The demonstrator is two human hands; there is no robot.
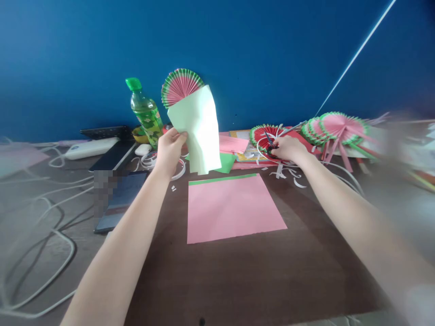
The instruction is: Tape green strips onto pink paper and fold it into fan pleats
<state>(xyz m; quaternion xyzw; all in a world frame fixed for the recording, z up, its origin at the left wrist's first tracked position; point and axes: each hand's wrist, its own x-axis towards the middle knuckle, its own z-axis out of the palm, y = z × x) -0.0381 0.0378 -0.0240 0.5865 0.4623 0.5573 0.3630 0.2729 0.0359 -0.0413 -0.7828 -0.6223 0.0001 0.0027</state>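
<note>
My left hand (172, 148) pinches a pale green sheet of paper (197, 131) by its left edge and holds it upright above the table. Light makes the sheet's right half glare white. My right hand (287, 148) reaches to the back of the table, its fingers closed on the dark handles of a pair of scissors (271, 144). The scissors lie over a red folded-paper fan (260, 132) with a green rim, among white paper strips. Between my arms a pink sheet (234, 208) lies flat, with a green strip (224, 179) along its far edge.
A pink and green paper fan (181, 86) leans on the blue wall beside a green drink bottle (147, 113). More pink fans (343, 127) stand at the right. A tablet-like dark slab (125, 194), cables (68, 240) and a white box (91, 148) occupy the left.
</note>
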